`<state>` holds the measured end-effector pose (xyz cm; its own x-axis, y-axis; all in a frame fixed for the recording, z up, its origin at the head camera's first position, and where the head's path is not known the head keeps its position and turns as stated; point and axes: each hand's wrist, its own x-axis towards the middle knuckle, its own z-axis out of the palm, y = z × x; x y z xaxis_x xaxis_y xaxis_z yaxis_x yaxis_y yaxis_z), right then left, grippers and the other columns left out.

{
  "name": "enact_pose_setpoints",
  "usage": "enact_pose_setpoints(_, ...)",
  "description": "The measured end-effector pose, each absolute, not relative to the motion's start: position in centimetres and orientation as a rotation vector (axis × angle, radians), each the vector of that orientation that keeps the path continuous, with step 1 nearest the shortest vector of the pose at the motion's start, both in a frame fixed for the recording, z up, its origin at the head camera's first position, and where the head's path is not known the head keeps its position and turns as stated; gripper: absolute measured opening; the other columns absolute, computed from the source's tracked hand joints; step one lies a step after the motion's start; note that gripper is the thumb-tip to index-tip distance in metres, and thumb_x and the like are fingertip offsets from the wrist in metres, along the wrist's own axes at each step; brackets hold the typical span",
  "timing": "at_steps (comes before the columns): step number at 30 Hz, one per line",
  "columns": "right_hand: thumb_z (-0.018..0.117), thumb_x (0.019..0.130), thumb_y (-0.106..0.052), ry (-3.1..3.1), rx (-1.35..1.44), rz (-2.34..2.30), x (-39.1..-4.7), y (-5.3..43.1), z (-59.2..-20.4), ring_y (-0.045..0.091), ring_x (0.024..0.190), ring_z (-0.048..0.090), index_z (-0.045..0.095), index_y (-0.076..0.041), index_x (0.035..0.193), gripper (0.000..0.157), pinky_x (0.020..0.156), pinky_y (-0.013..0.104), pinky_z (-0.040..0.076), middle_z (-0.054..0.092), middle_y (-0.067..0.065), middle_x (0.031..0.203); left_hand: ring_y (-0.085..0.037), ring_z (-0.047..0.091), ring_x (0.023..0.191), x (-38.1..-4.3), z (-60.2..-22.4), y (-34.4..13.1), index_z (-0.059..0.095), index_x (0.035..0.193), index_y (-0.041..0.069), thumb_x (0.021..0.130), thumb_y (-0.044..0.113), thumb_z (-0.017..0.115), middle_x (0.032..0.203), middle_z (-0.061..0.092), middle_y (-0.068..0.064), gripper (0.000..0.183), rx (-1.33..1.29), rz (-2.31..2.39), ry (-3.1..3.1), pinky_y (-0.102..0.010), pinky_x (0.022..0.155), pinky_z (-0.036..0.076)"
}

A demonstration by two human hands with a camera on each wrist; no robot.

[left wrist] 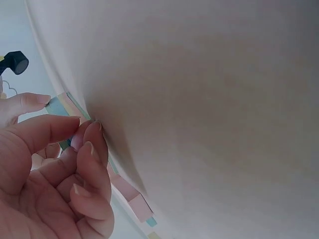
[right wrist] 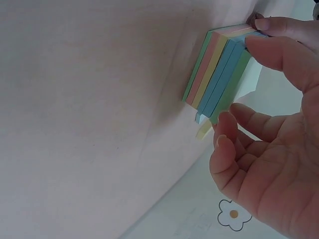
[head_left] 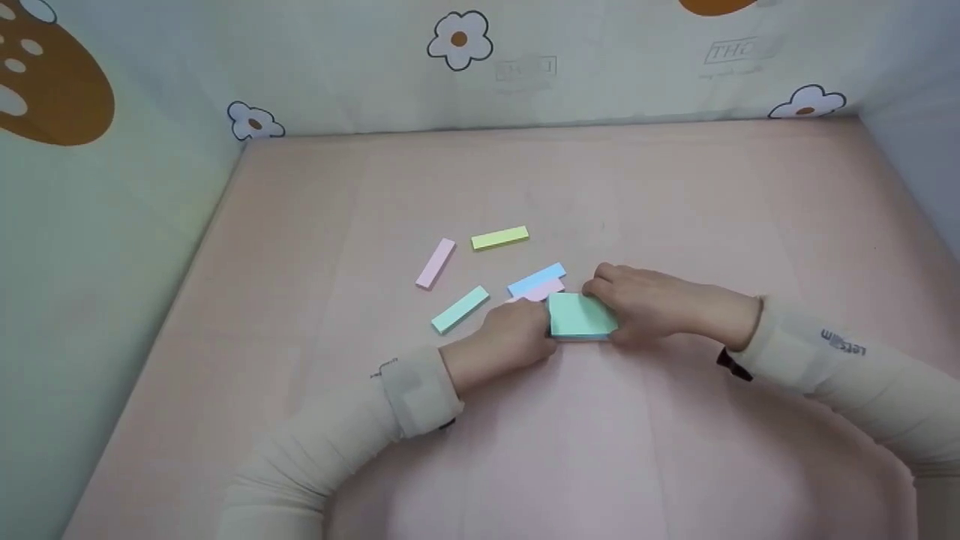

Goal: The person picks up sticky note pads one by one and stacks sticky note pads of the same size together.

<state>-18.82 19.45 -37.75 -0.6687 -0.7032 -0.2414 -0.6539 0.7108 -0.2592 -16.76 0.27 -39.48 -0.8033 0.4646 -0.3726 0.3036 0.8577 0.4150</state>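
A thick stack of square sticky notes (head_left: 579, 315) has a mint green top in the head view. Its side shows green, pink, yellow and blue layers in the right wrist view. My right hand (head_left: 649, 300) grips the stack's right side between thumb and fingers. At the left side, my left hand (head_left: 514, 337) pinches the edge with thumb and curled fingers, which partly hide it in the left wrist view. Just beyond the left hand lie a blue strip pad (head_left: 537, 280) and a pink piece (head_left: 551, 289), partly covered.
Narrow strip pads lie on the pink tabletop (head_left: 720, 202): a pink one (head_left: 436, 264), a yellow one (head_left: 500, 238) and a mint green one (head_left: 460, 310). Pale flower-printed walls (head_left: 360, 75) stand at the back and sides.
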Motion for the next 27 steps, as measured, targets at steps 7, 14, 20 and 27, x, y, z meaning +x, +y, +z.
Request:
enact_pose_setpoints(7, 0.068, 0.071, -0.008, 2.611, -1.091, -0.181, -18.63, 19.35, -37.70, 0.021, 0.085, 0.049, 0.052, 0.000, 0.114, 0.047, 0.077, 0.036, 0.044, 0.050, 0.009, 0.097, -0.014, 0.046, 0.056, -16.97, -39.26, 0.38, 0.064, 0.097, 0.004, 0.086, 0.016, 0.058, 0.062, 0.044, 0.000, 0.018, 0.569, 0.441, 2.549, -0.022, 0.050, 0.033)
enact_pose_setpoints(14, 0.067, 0.070, -0.008, 2.629, -1.126, -0.120, -18.31, 19.11, -37.77, 0.022, 0.082, 0.049, 0.051, 0.002, 0.112, 0.046, 0.075, 0.036, 0.044, 0.049, 0.011, 0.095, -0.015, 0.048, 0.057, -17.20, -39.21, 0.58, 0.064, 0.098, 0.004, 0.086, 0.016, 0.058, 0.063, 0.046, -0.001, 0.018, 0.541, 0.453, 2.523, -0.023, 0.050, 0.034)
enact_pose_setpoints(20, 0.066, 0.070, -0.006, 2.635, -1.151, -0.109, -18.15, 19.07, -37.81, 0.023, 0.080, 0.049, 0.050, 0.003, 0.111, 0.045, 0.075, 0.037, 0.044, 0.048, 0.012, 0.094, -0.016, 0.049, 0.058, -17.25, -39.23, 0.74, 0.064, 0.100, 0.003, 0.086, 0.016, 0.059, 0.065, 0.049, -0.002, 0.020, 0.535, 0.437, 2.533, -0.022, 0.051, 0.035)
enact_pose_setpoints(27, 0.066, 0.072, -0.008, 2.617, -1.084, -0.084, -18.15, 18.90, -37.75, 0.024, 0.082, 0.049, 0.048, 0.002, 0.116, 0.048, 0.076, 0.038, 0.044, 0.049, 0.013, 0.096, -0.015, 0.046, 0.055, -17.31, -39.05, 0.72, 0.065, 0.094, 0.005, 0.085, 0.016, 0.060, 0.063, 0.046, -0.001, 0.015, 0.520, 0.447, 2.513, -0.022, 0.049, 0.033)
